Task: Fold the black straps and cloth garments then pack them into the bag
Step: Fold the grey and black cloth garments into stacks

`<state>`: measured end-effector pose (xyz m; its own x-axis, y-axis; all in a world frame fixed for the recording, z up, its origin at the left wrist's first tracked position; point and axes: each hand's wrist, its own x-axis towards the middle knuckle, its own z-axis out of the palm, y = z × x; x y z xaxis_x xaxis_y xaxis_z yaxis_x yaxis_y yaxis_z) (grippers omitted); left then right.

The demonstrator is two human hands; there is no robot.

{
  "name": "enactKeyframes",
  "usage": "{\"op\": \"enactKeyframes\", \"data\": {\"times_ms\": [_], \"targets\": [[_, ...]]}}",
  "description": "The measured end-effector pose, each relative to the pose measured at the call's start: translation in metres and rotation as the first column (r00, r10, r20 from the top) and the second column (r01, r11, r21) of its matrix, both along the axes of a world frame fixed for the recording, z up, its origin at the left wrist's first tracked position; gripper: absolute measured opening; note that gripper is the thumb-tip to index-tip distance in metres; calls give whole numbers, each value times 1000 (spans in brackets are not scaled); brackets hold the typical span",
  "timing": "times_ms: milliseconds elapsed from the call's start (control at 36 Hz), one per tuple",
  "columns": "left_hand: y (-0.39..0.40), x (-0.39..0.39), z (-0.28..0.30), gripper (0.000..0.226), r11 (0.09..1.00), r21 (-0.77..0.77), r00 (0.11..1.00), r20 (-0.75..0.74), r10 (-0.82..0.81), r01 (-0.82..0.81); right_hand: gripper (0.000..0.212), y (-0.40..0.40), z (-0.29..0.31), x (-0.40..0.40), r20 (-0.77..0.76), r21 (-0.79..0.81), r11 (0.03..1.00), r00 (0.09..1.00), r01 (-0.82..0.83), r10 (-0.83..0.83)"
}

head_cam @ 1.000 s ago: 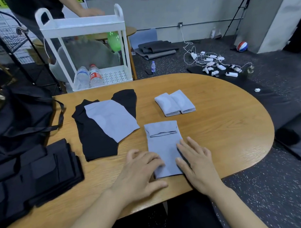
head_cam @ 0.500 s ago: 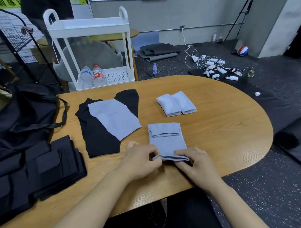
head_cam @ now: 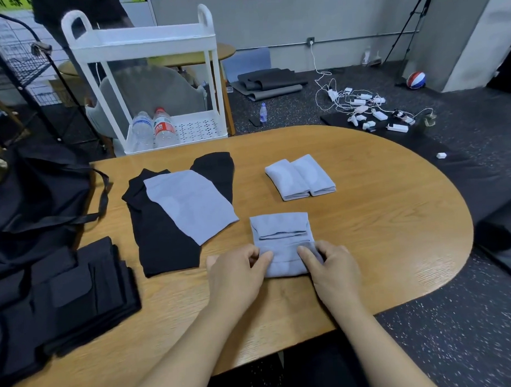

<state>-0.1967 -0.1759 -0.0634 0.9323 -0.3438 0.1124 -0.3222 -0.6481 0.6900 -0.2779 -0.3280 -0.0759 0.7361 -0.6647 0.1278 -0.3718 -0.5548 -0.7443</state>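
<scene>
Folded-over grey cloth (head_cam: 282, 244) now hides fingertips — both hands.

grey cloth (head_cam: 282, 244): partly folded, flat, near desk (head_cam: 394, 217) front edge | two folded grey cloths (head_cam: 300, 177): side by side, toward far edge | grey piece on black garment (head_cam: 162, 225): left of centre | black straps (head_cam: 63, 292): stacked, left end | black bag (head_cam: 37, 201): far-left corner

I see two bare forearms, no sleeves, no watch or rings on the left hand (head_cam: 237, 276) or right hand (head_cam: 331, 270); dark trousers below.
</scene>
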Motion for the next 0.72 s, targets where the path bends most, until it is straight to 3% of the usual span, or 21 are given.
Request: {"op": "enactKeyframes", "data": {"times_ms": [111,222,361,639,722], "targets": [[-5,1,0,40,992,120,997,68,41,-49,43,1,1,4,-64,-101,994,997,44,-51],[-9,3,-3,41,969,231,986,159,48,-84,26,0,-3,6,-65,-141,987,995,70,-80],[-8,6,-11,33,945,311,969,244,25,-103,28,0,1,9,-138,-205,974,983,92,-122],[-1,9,-17,11,988,133,984,167,61,-83,27,-10,-3,8,-189,-272,950,959,156,-211],[6,9,-16,11,996,44,987,148,66,-73,25,-12,-3,3,-111,-217,961,974,169,-196]]}}
